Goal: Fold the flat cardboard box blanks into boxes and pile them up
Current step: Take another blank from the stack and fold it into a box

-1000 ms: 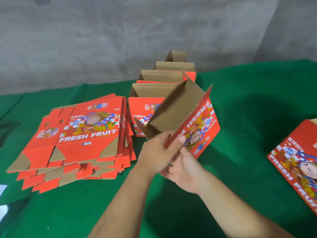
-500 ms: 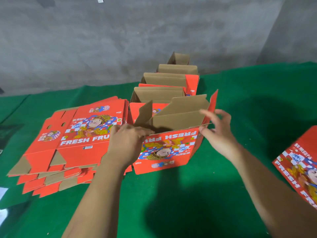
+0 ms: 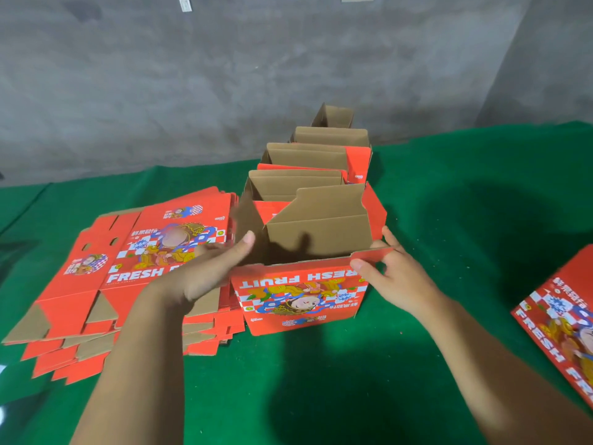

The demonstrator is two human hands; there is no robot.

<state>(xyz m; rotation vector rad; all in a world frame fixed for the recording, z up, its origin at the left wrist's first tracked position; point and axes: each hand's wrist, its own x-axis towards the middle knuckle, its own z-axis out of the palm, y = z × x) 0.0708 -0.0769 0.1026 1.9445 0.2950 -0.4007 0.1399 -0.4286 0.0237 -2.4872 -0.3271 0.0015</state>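
While the left hand [image 3: 205,271] lies flat-fingered, the right hand [image 3: 393,273] pinches the box [image 3: 298,293] – its near flap.

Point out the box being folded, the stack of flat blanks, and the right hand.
box being folded [image 3: 301,300], head view, printed front panel
stack of flat blanks [image 3: 128,252], head view, top blank's red face
right hand [image 3: 390,277], head view, back of hand
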